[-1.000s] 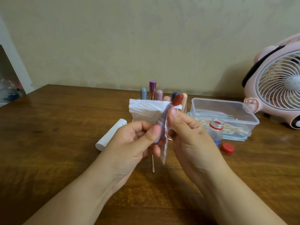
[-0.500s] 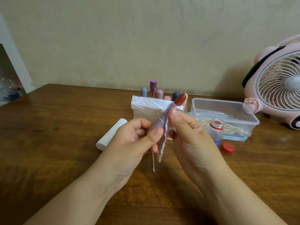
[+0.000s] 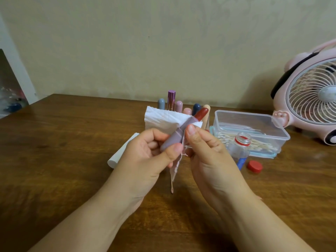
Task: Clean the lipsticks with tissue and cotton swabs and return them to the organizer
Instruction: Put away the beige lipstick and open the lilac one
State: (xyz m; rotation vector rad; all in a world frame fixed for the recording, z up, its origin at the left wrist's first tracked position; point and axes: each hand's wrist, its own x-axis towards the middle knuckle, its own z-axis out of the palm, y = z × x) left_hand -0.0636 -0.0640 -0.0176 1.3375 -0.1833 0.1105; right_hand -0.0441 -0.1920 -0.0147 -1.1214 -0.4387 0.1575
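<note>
Lipstick (image 3: 183,129), mauve-barrelled with its red bullet exposed, now points a little higher than a second ago, I see. My left hand (image 3: 149,155) grips the barrel; my right hand (image 3: 205,151) pinches tissue (image 3: 161,120) against it. Behind, capped lipsticks (image 3: 179,106) stand above the bench (image 3: 63,151), probably in an organizer. I can read no writing.
</note>
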